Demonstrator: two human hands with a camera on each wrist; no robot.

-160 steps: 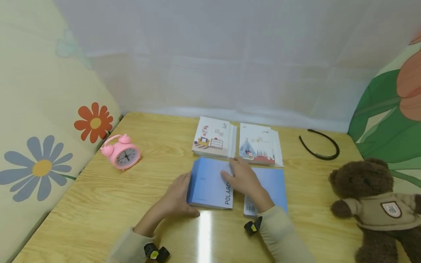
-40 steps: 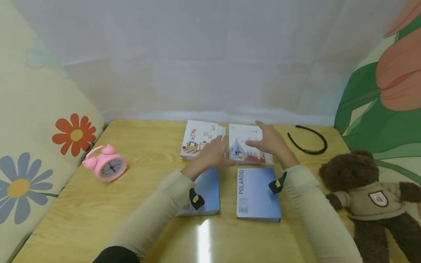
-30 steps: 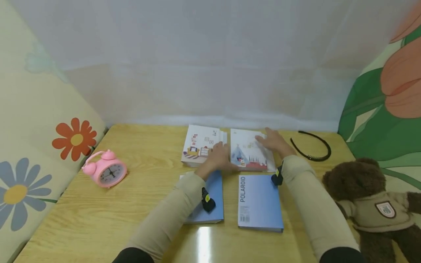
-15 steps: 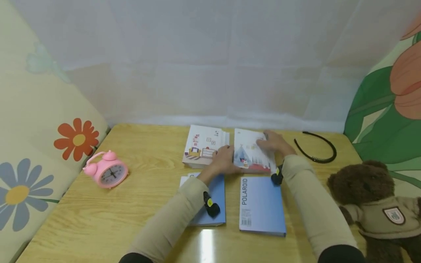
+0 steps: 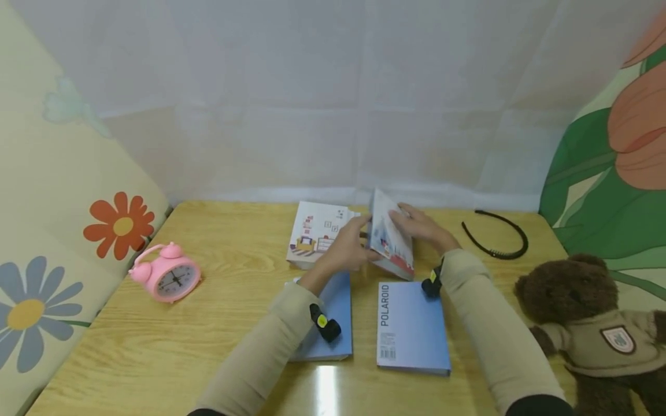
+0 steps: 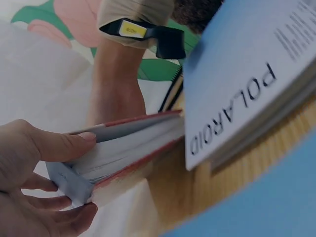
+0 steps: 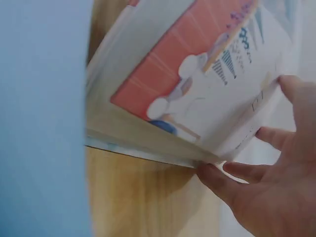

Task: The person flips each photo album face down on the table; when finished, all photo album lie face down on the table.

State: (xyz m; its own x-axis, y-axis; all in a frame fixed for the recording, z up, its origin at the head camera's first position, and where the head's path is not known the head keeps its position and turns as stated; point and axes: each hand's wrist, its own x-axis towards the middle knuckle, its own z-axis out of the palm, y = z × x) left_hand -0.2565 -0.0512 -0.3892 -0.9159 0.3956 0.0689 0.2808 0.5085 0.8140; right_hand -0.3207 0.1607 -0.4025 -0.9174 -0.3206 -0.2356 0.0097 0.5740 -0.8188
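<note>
Between both hands stands a white photo album (image 5: pixel 391 234) with a tent picture, tilted up on its side at the back of the table. My left hand (image 5: pixel 344 245) grips its spine, thumb on one cover and fingers round the other, as the left wrist view shows around the pale spine (image 6: pixel 74 182). My right hand (image 5: pixel 424 228) holds the opposite edge, its fingertips at the covers (image 7: pixel 217 118) in the right wrist view. Beside it lies another white album (image 5: pixel 312 231) with a sofa picture. Nearer are two blue POLAROID albums, one right (image 5: pixel 413 332), one left (image 5: pixel 338 306) partly under my left forearm.
A pink alarm clock (image 5: pixel 169 271) stands on the left of the wooden table (image 5: pixel 234 248). At the right are a black headband (image 5: pixel 512 251) and a brown teddy bear (image 5: pixel 572 294). A white cloth (image 5: pixel 260 115) hangs behind the table.
The hands have gone from the left blue album to the tent-picture album, which lay flat half a second ago and is now raised and tilted, its spine side up.
</note>
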